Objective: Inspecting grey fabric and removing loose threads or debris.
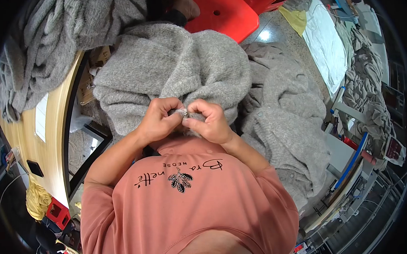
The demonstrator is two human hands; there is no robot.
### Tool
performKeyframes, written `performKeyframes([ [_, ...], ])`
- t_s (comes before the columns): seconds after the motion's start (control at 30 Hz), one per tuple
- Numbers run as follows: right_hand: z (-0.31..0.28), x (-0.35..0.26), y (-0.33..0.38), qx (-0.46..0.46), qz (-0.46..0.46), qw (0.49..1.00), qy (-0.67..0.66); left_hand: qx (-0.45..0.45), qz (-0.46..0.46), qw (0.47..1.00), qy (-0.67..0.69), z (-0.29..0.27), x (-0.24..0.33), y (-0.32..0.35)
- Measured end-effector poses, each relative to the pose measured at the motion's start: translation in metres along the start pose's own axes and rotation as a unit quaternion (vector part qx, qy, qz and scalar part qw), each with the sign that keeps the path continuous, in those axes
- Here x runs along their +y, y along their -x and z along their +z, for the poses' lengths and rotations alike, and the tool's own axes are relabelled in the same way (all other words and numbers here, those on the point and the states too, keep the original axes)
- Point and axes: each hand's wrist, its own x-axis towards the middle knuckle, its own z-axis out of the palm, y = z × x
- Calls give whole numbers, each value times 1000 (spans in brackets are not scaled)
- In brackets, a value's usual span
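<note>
Gray knitwear (142, 66) is pinched by the left hand (161, 119) and right hand (211, 122), apparently along an edge.

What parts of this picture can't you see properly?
In the head view:
- The tiny detail on the grey knit pinched by the left hand and right hand: too small, partly covered by them.
- The person's lap: hidden under that knit.
- The red seat's far side: cut off by the top edge.
</note>
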Motion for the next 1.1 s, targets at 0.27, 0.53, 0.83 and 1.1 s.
performKeyframes([
  [0.27,6,2,3,46,-83,973,213,5,46,995,-86,1,-3,4],
  [0.53,12,-2,5,53,-122,935,329,12,144,952,-269,1,4,1],
  [0.83,15,3,6,76,-156,945,278,45,133,969,-203,4,-10,2],
  [1.1,14,-1,3,90,-204,922,316,43,76,990,-113,3,1,2],
])
